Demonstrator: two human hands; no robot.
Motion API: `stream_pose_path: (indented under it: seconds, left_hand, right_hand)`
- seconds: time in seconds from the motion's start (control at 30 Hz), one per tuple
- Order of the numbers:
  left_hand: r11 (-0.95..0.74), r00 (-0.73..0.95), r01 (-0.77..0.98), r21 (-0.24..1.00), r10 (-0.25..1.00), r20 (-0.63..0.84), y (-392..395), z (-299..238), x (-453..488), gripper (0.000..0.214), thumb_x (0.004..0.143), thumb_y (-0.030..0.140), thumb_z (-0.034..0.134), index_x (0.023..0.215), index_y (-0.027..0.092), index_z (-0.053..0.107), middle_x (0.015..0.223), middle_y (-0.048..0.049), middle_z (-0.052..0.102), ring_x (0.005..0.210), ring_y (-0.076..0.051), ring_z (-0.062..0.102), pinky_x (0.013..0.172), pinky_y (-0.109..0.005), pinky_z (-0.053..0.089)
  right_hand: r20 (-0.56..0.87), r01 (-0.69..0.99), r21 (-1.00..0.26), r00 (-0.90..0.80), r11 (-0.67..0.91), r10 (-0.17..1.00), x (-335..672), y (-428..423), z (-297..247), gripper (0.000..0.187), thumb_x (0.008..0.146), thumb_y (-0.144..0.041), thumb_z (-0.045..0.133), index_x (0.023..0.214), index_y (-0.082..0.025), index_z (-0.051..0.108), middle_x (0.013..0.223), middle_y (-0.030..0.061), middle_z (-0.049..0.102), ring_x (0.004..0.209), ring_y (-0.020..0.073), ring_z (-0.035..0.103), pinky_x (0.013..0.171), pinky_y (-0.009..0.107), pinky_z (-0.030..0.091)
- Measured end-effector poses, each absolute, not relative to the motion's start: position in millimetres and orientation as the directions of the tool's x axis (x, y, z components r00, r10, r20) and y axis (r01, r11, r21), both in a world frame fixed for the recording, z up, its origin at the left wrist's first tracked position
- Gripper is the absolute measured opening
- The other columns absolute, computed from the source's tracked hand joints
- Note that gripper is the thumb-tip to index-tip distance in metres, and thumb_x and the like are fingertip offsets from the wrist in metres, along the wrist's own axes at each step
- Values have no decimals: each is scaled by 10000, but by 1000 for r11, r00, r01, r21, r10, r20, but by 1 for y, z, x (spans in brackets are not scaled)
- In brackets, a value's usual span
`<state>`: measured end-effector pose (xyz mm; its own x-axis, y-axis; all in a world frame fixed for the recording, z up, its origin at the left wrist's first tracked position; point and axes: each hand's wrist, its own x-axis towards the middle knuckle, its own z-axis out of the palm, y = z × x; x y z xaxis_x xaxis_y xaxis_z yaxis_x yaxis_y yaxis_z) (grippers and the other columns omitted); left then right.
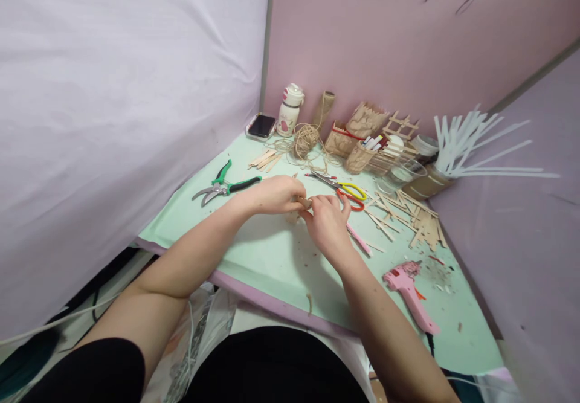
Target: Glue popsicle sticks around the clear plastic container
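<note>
Both hands meet over the middle of the pale green table (272, 258). My left hand (276, 194) is closed, its fingertips pinching a small tan piece (304, 202) that looks like twine or a wooden stick. My right hand (327, 222) is also closed on the same small piece from the other side, fingers curled. What exactly the piece is stays too small to tell. Just behind the hands lie yellow-handled scissors (348, 190) and red-handled scissors (351, 200).
Green-handled pruners (224, 185) lie at the left. A pink glue gun (408, 291) rests at the right front. Several wooden sticks (412, 216) are scattered right. A twine ball (306, 137), a phone (261, 125), a bottle (289, 112), woven holders (360, 156) and white glue sticks (471, 149) stand at the back.
</note>
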<state>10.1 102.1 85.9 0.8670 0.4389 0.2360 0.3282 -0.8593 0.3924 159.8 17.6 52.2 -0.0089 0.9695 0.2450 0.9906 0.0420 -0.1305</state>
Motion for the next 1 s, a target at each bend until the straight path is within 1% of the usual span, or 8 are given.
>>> stream_pose_path:
  seconds: [0.33,0.5,0.57,0.67,0.77,0.87,0.93,1.0]
  left_hand:
    - [-854,867,312,416,435,244,103,85,11,134,811,182,593,730,148,694,701,-24,657,657,-126,559,634,-225,375]
    - [-845,872,327,424,442,209,103,88,9,97,808,180,600,757,143,674,742,-25,654,679,-130,568,639,-228,384]
    - [-836,873,324,443,445,199,102,88,8,61,789,174,626,825,148,668,791,-23,654,699,-133,577,641,-228,392]
    - [-810,860,317,494,465,210,102,88,4,204,768,172,659,972,166,645,895,-22,652,701,-129,580,643,-232,412]
    - [-788,845,241,566,457,277,103,84,-1,303,777,217,683,1069,179,612,1054,-56,636,681,-110,566,635,-238,442]
    - [-746,775,119,655,482,408,107,78,-7,329,776,296,711,1070,188,612,1170,-102,608,642,-88,550,583,-229,455]
    - [-698,668,75,712,566,484,111,74,-11,288,782,327,704,1015,175,629,1152,-112,617,600,-73,540,544,-220,447]
    - [-636,523,58,769,676,519,115,72,-13,210,802,329,667,923,159,646,1028,-88,651,560,-64,527,530,-215,440]
  right_hand:
    - [248,989,-139,-6,42,969,159,18,53,111,936,-248,557,923,-198,656,1010,76,717,1096,302,544,1083,574,157]
    - [277,989,-126,-37,74,960,162,18,50,84,902,-265,611,948,-199,634,1033,80,709,1096,304,545,1084,583,165]
    - [293,987,-130,-51,92,955,163,17,50,153,875,-262,647,1008,-194,613,1054,81,701,1103,306,544,1089,579,170]
    - [317,981,-153,-63,116,946,166,15,50,311,829,-239,695,1109,-191,571,1110,93,681,1119,312,538,1086,566,201]
    - [388,975,-157,-84,155,918,170,13,50,450,790,-206,720,1197,-194,527,1233,120,629,1184,319,501,1088,547,219]
    - [443,973,-151,-90,174,892,177,11,50,506,775,-198,726,1233,-191,512,1275,140,601,1209,320,486,1086,539,231]
    - [469,969,-171,-80,179,880,183,9,52,456,794,-208,703,1215,-200,531,1254,135,613,1200,321,494,1081,549,234]
    - [505,954,-225,-61,199,861,189,6,57,335,835,-214,649,1160,-211,566,1182,115,648,1159,309,526,1065,545,261]
